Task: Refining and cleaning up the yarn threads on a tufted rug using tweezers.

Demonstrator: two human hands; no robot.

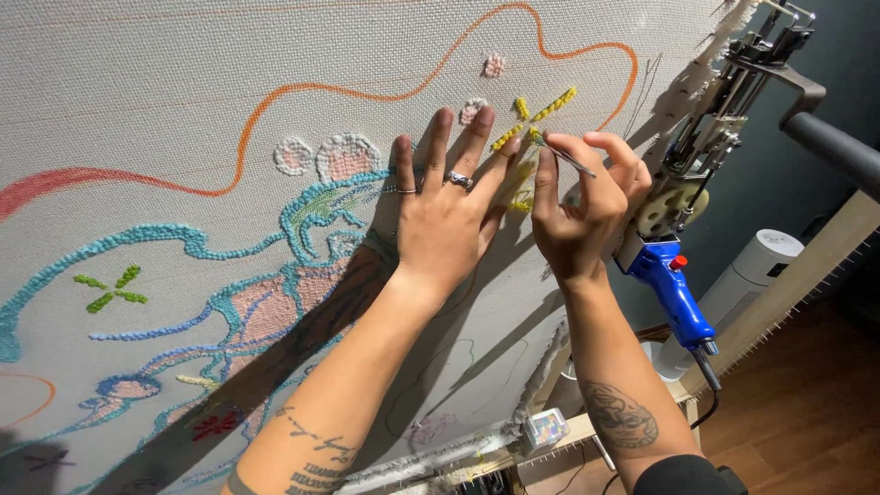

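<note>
head view puts my two hands against a stretched tufting cloth (183, 82), pale grey, tightly woven, tilted across most of the frame. my left hand (446, 225) lies flat on it, fingers spread and open, holding nothing, rings on two of them, fingertips just beside a yellow tufted star (534, 115). my right hand (584, 206) is half curled, thumb and forefinger pinched on a thin metal tool (566, 158) whose tip sits at the yellow loops; i cannot tell if it is tweezers or small scissors.

the star is made of short, nubby yarn strokes crossing at a centre, in the upper middle of the cloth. around it are small pink and white looped dots (495, 64), an orange drawn outline (367, 92) that curves over them, a teal and blue looped contour (302, 220) with pink fill lower left, and a green star (112, 289) at far left. both forearms cast dark shadows on the weave.

at the cloth's right edge hangs a tufting gun (674, 275) with a blue handle, cream gears and a metal frame above. the cloth is hooked on a wooden frame (807, 275) with a row of spikes. behind it stands a white cylinder (747, 275), with brown wood floor (807, 412) below and a dark wall.
</note>
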